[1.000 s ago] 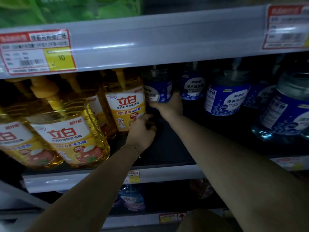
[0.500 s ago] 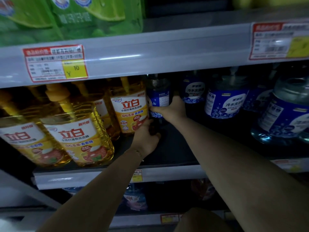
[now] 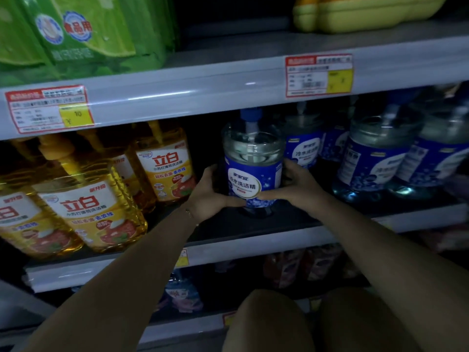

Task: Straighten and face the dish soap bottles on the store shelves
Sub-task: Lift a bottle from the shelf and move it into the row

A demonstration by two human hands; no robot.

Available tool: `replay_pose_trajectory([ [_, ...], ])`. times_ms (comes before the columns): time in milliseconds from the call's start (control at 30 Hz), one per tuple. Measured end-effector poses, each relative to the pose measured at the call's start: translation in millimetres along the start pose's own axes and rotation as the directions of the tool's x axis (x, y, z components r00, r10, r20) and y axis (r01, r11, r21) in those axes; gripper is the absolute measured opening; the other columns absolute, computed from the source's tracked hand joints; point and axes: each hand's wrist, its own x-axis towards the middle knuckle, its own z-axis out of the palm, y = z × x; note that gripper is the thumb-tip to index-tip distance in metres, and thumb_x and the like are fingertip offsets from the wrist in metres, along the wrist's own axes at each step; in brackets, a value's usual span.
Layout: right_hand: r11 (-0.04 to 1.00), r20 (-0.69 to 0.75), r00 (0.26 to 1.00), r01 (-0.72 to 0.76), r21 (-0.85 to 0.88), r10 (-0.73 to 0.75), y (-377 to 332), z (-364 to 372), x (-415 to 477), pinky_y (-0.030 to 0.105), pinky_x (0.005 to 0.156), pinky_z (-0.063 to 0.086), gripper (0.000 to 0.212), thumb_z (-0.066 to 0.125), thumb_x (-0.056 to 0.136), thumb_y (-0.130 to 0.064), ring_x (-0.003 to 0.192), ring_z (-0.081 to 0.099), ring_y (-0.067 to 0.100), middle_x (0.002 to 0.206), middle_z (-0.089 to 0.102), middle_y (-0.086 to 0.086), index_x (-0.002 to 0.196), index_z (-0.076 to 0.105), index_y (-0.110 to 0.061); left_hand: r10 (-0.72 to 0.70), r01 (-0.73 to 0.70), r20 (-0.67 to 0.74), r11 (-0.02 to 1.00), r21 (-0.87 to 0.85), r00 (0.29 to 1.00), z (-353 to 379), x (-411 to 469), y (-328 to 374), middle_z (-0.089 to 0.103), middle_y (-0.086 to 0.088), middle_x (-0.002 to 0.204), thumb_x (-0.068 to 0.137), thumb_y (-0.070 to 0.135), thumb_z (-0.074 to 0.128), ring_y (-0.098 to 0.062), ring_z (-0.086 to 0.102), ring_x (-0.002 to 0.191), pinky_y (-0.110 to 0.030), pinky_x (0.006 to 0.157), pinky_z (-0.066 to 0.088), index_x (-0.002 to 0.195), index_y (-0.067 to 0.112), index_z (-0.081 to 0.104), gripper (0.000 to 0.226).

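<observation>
A clear pump bottle with a blue label [image 3: 251,171] stands upright near the middle of the dark shelf [image 3: 228,229], its label facing me. My left hand [image 3: 210,193] grips its left side and my right hand [image 3: 294,185] grips its right side, both thumbs lying across the lower front. More blue-labelled bottles [image 3: 373,158] stand in a row to the right and behind. Yellow dish soap bottles [image 3: 91,207] with red and white labels fill the left part of the same shelf.
The shelf above has a grey front rail [image 3: 203,90] with price tags [image 3: 48,107] and carries green packs [image 3: 76,31] and a yellow pack [image 3: 360,11]. A lower shelf holds dim bottles [image 3: 180,293]. My knees [image 3: 266,323] show at the bottom.
The blue-labelled bottle has come forward from the back of the shelf and its label has turned to face me. Both hands now hold it from either side. The camera has moved closer.
</observation>
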Motion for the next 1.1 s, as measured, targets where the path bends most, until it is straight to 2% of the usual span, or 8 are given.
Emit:
replay_pose_trajectory([
  [100, 0.998, 0.018, 1.000, -0.012, -0.058, 0.013, -4.7, -23.9, -21.5, 0.015, 0.075, 0.055, 0.074, 0.081, 0.069, 0.000, 0.094, 0.060, -0.011, 0.111, 0.060, -0.021, 0.131, 0.049, -0.025, 0.057, -0.045, 0.118, 0.994, -0.100, 0.991, 18.8, 1.9, 12.5, 0.046, 0.000, 0.144, 0.057, -0.002, 0.088, -0.017, 0.045, 0.131, -0.039, 0.100, 0.048, 0.153, 0.026, 0.013, 0.124],
  [200, 0.994, -0.148, 0.988, -0.046, -0.097, 0.031, -1.8, -39.5, -40.1, 0.021, 0.077, 0.051, 0.067, 0.079, 0.073, -0.004, 0.100, 0.058, 0.004, 0.112, 0.057, -0.011, 0.126, 0.045, -0.028, 0.099, -0.081, 0.146, 0.989, -0.124, 0.984, 50.0, 0.7, 21.3, 0.056, -0.003, 0.133, 0.054, -0.006, 0.088, -0.018, 0.055, 0.120, -0.026, 0.084, 0.056, 0.145, 0.018, 0.033, 0.109],
  [333, 0.953, -0.462, 0.875, -0.001, -0.304, -0.146, 7.4, -37.1, -60.2, 0.008, 0.066, 0.042, 0.050, 0.077, 0.077, -0.013, 0.083, 0.052, 0.001, 0.094, 0.049, -0.006, 0.107, 0.037, -0.019, 0.107, -0.109, -0.023, 0.991, -0.079, 0.994, 96.3, -2.3, 26.3, 0.054, -0.004, 0.133, 0.048, 0.025, 0.095, -0.027, 0.046, 0.127, -0.045, 0.102, 0.046, 0.135, 0.027, 0.041, 0.102],
  [400, 0.934, -0.490, 0.841, 0.048, -0.354, -0.228, 8.2, -26.8, -61.4, 0.012, 0.065, 0.043, 0.043, 0.073, 0.078, -0.010, 0.079, 0.052, 0.001, 0.090, 0.048, -0.008, 0.102, 0.038, -0.017, 0.103, -0.108, -0.090, 0.993, -0.052, 0.991, 112.4, -5.8, 34.3, 0.041, -0.009, 0.143, 0.060, 0.017, 0.089, -0.025, 0.031, 0.134, -0.035, 0.109, 0.035, 0.143, 0.025, 0.033, 0.101],
  [633, 0.997, -0.810, 0.586, -0.081, -0.012, 0.038, -2.4, -1.6, -24.5, 0.046, 0.095, 0.045, 0.046, 0.067, 0.073, -0.009, 0.111, 0.049, 0.034, 0.125, 0.047, 0.015, 0.112, 0.044, -0.009, 0.001, -0.026, -0.158, 0.988, -0.154, 0.987, 136.1, 3.4, 48.0, 0.032, -0.008, 0.137, 0.079, 0.007, 0.071, -0.011, 0.039, 0.110, -0.016, 0.093, 0.031, 0.145, 0.023, 0.033, 0.079],
  [800, 0.994, -0.891, 0.452, 0.069, 0.087, 0.046, 5.9, 7.1, -18.3, 0.045, 0.096, 0.046, 0.040, 0.062, 0.072, -0.002, 0.110, 0.051, 0.033, 0.119, 0.049, 0.015, 0.108, 0.046, -0.009, -0.046, 0.017, -0.099, 0.960, -0.279, 0.994, 142.4, 33.6, 28.2, 0.053, -0.006, 0.133, 0.038, 0.032, 0.079, -0.023, 0.052, 0.122, -0.040, 0.099, 0.050, 0.128, 0.036, 0.053, 0.094],
  [933, 0.992, -0.894, 0.448, 0.117, 0.035, -0.021, 22.5, 9.6, -22.5, 0.040, 0.093, 0.050, 0.031, 0.062, 0.079, -0.001, 0.107, 0.055, 0.031, 0.114, 0.051, 0.016, 0.105, 0.047, -0.007, -0.029, 0.017, -0.037, 0.957, -0.290, 0.999, 143.1, 48.1, 4.4, 0.055, -0.005, 0.132, 0.044, 0.019, 0.081, -0.026, 0.053, 0.123, -0.040, 0.094, 0.054, 0.120, 0.048, 0.058, 0.084],
  [1100, 0.996, -0.876, 0.480, 0.093, 0.004, -0.041, 16.9, 9.6, -19.5, 0.047, 0.089, 0.051, 0.053, 0.068, 0.066, -0.018, 0.108, 0.053, 0.033, 0.119, 0.047, 0.011, 0.113, 0.045, -0.010, -0.031, 0.050, 0.047, 0.874, -0.483, 0.998, 131.4, 33.8, 20.4, 0.067, -0.009, 0.117, 0.073, -0.003, 0.064, -0.021, 0.065, 0.103, -0.036, 0.080, 0.058, 0.122, 0.026, 0.063, 0.057],
])
